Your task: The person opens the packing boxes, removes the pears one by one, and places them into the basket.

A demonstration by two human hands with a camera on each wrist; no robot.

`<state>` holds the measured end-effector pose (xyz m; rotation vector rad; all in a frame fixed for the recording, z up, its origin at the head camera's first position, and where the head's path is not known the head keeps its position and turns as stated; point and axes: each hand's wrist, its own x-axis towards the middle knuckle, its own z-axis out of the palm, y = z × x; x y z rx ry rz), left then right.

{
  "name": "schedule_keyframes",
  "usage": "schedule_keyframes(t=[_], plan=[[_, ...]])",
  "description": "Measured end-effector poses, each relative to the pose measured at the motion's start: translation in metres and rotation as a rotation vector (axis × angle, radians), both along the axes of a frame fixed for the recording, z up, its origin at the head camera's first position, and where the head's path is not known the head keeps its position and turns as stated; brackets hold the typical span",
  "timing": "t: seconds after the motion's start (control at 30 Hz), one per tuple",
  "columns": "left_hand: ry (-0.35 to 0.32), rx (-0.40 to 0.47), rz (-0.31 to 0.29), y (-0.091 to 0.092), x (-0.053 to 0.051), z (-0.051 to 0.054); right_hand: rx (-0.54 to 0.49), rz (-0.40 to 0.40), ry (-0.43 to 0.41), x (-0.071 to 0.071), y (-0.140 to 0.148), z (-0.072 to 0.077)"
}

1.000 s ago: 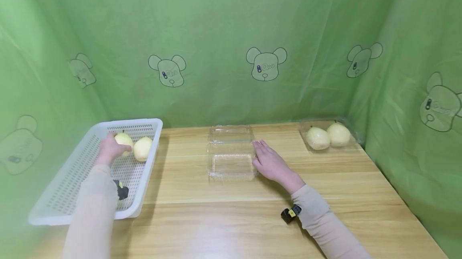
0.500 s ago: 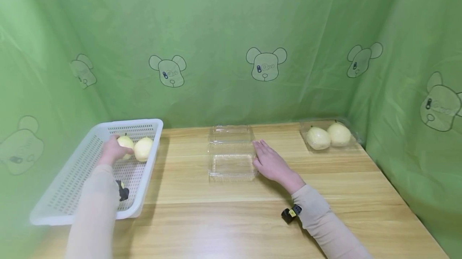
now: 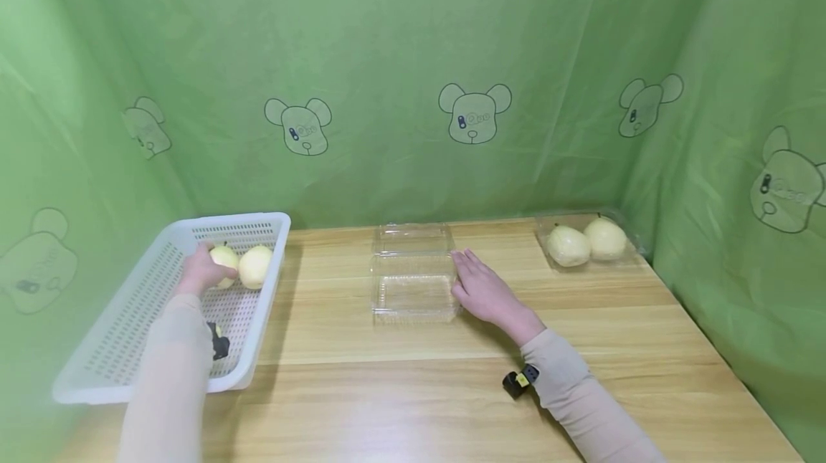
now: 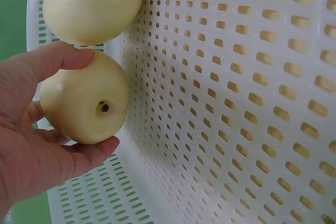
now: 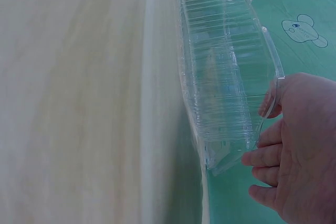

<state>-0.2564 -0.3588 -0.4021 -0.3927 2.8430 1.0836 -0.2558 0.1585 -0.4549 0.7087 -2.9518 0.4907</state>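
In the white basket at the left, my left hand (image 3: 200, 269) grips a pale yellow pear (image 4: 86, 98), thumb on one side and fingers on the other. A second pear (image 3: 255, 267) sits against it, to the right in the head view. My right hand (image 3: 487, 291) rests at the right side of an open clear plastic clamshell box (image 3: 416, 294), its fingers fairly straight. In the right wrist view the thumb lies at the rim of the box (image 5: 220, 77); whether it presses the wall is hard to tell.
The perforated basket (image 3: 258, 337) stands on the wooden table (image 3: 361, 398). At the far right, another clear box (image 3: 548, 262) holds two pears (image 3: 569, 246). Green cloth (image 3: 387, 40) with bear heads hangs behind and on both sides.
Over the last second my left hand and the gripped pear have shifted slightly right, closer to the second pear. My right hand and the clamshell box have stayed in place.
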Motion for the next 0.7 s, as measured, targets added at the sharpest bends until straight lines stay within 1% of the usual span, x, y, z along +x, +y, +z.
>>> schedule_keyframes(t=[0.13,0.3,0.57,0.7], plan=[[-0.014,0.012,0.001,-0.0004,0.001,-0.0009,0.002,0.0,-0.002,0.0007,-0.0005,0.0005],[-0.035,0.002,0.004,-0.0005,0.001,-0.0008,-0.002,0.0,-0.006,0.0,-0.0005,0.0009],[-0.038,-0.011,0.003,-0.0046,-0.0044,-0.0053,-0.001,-0.001,-0.013,-0.0001,-0.0006,0.002],[-0.038,-0.012,0.001,-0.0048,-0.0055,-0.0062,-0.006,-0.003,-0.017,0.0007,-0.001,0.0028]])
